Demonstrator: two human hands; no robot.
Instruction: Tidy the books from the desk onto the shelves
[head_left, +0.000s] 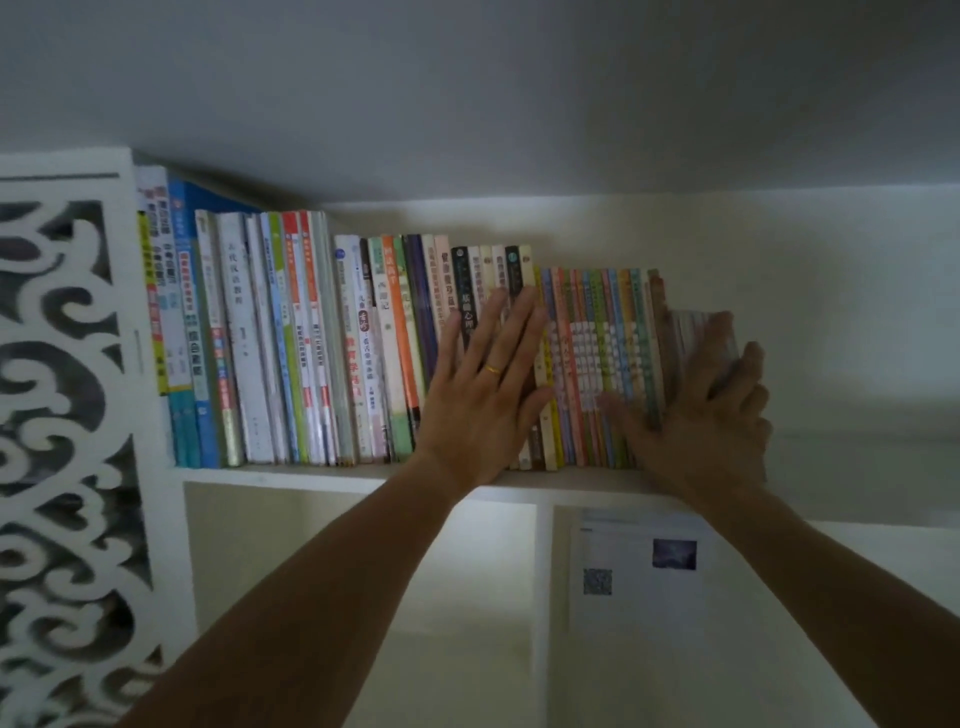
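We saw the row of books (332, 343) standing upright on the top shelf (322, 475). Our left hand (483, 395), fingers straight and spread, lay flat against the spines mid-row. Our right hand (711, 410) gripped the small book (693, 332) at the row's right end, thumb across neighbouring spines; that area was blurred. A printed sheet (639, 571) hung in the compartment below.
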